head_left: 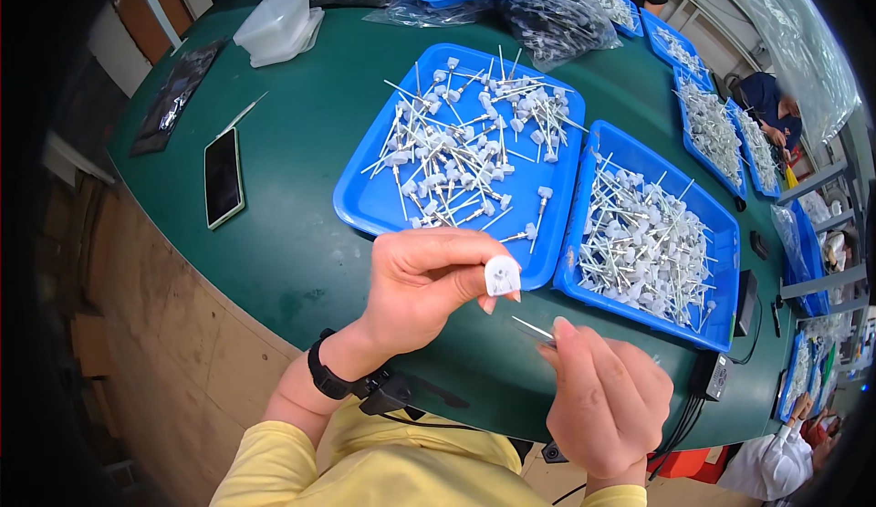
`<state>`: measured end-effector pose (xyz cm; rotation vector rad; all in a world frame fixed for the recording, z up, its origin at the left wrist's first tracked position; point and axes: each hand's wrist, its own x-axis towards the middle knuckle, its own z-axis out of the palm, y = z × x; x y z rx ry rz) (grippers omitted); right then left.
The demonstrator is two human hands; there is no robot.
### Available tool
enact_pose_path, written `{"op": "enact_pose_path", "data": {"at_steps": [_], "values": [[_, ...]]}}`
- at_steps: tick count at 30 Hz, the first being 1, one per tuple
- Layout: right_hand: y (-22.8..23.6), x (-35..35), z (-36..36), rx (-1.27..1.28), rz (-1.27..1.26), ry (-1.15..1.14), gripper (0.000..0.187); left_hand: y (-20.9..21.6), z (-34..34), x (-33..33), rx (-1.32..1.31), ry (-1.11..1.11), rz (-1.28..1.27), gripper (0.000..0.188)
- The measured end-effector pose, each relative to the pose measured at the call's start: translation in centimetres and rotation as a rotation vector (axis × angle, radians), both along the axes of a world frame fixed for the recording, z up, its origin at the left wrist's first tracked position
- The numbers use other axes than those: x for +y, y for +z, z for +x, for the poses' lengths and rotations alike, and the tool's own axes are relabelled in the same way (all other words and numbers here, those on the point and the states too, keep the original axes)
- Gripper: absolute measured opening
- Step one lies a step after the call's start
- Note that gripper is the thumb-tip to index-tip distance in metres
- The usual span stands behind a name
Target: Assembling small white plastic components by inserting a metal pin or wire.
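My left hand (pixel 424 283) is closed, pinching a small white plastic cap (pixel 502 275) between thumb and fingers. The cap has a rounded edge, and a small dark spot shows on its face. Just to the right and lower, my right hand (pixel 610 397) is closed around thin metal tweezers (pixel 532 328). Their pointed tip aims up and left toward the cap without touching it; the rest is hidden in my fingers. Behind my left hand is a shallow blue tray (pixel 365 206) with many loose white-capped metal pins (pixel 456 156).
A deeper blue tray (pixel 568 274) heaped with similar pins stands at the right. On the green table (pixel 301 105) lie a phone (pixel 224 178), a thin pointed tool (pixel 242 114) and white plastic containers (pixel 281 25). More filled trays and co-workers are beyond. Cables (pixel 680 425) hang at lower right.
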<state>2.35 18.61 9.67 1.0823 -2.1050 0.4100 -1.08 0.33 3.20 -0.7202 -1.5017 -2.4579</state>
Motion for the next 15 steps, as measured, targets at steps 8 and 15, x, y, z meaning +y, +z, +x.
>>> {"op": "enact_pose_path", "data": {"at_steps": [8, 15], "values": [[-0.46, -0.46, -0.27, -0.219, -0.157, 0.017, 0.024, -0.08, -0.03, -0.06, 0.1, -0.006, -0.085, 0.012], [-0.41, -0.59, -0.27, -0.328, -0.221, 0.043, 0.023, -0.17, 0.03, -0.08, 0.108, 0.002, -0.086, 0.012]]}}
